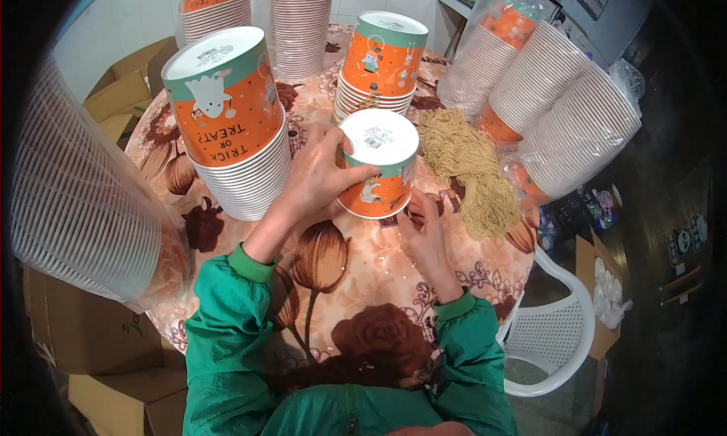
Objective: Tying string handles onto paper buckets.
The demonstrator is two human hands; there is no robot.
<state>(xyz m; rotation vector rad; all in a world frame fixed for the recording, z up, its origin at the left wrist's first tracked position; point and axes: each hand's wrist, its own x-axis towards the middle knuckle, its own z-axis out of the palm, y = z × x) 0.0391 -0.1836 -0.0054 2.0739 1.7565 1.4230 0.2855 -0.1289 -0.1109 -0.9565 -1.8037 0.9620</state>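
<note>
An orange paper bucket (379,182) with a green band and a white base stands upside down near the middle of the table. My left hand (322,171) is closed around its left side, with the thumb across the front and the fingers behind. At the bucket's lower right rim, my right hand (425,235) has its fingers bent together in a pinch. What lies between those fingertips is hidden. Right beside the bucket lies a bundle of tan cord (466,163). Just behind it rises a stack of matching upturned buckets (382,61).
A taller bucket stack (235,125) stands at the left. Plastic-wrapped stacks lean at the far left (91,186) and right (579,125). The flowered tablecloth (379,284) covers a round table. A white plastic chair (556,330) and an open carton (598,292) are at the right.
</note>
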